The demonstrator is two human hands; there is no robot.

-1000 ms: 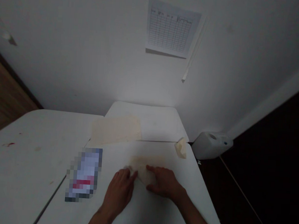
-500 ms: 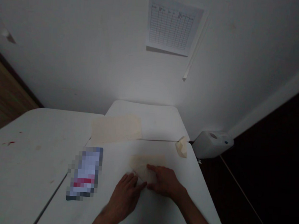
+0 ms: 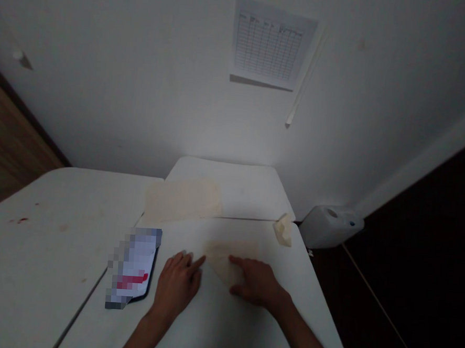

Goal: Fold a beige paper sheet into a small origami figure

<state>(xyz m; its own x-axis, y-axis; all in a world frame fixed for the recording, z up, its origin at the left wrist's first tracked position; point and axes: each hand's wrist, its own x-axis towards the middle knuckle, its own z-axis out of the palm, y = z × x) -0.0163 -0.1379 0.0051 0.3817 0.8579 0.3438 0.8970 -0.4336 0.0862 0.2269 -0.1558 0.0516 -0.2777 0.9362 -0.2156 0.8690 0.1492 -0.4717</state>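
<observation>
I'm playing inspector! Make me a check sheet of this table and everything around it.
Surface: white folding tables, with a small red stain on the left one.
Job's things: pale beige sheet.
Clutter: phone with a blurred screen, crumpled beige piece, second beige sheet.
Hands: right hand rests on the sheet; left hand is open, its fingers beside the sheet.
Cables: nothing seen.
Surroundings: gridded paper chart on the wall, white plastic canister past the table's corner.

Cream sheet (image 3: 225, 255), white table (image 3: 215, 325), grid-lined wall chart (image 3: 274, 45)
</observation>
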